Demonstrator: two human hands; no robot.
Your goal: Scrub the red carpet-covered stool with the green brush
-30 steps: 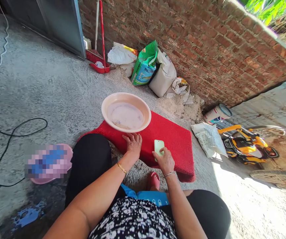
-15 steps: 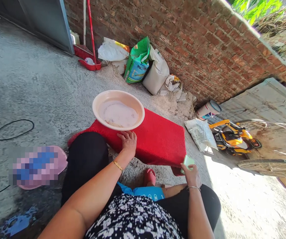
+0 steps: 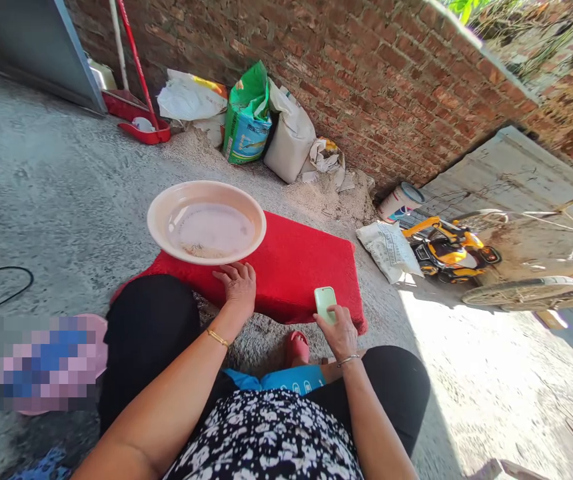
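A red cloth (image 3: 306, 267) covers a low bench in front of my knees. On its left part stands a pale pink basin (image 3: 154, 227) with cloudy, foamy water in it. My left hand (image 3: 239, 287) lies on the cloth at the basin's near rim, fingers stretched out and holding nothing. Between the thumb and fingers of my right hand (image 3: 339, 330) is a small pale green rectangular thing with rounded corners (image 3: 324, 300). It looks like a soap case or brush back, but I cannot tell which. It is over the cloth's right part, its underside hidden.
A pink tub (image 3: 99, 340), partly blurred, sits on the floor to the left near a black cable (image 3: 29, 280). Along the brick wall stand a red dustpan (image 3: 159, 133), a green bag (image 3: 246, 120) and a white sack (image 3: 289, 143). A yellow toy vehicle (image 3: 449, 253) is at the right.
My right hand has moved left and inward from the cloth's right edge, bringing the pale green thing over the cloth. My left hand stays beside the basin. The view has shifted.
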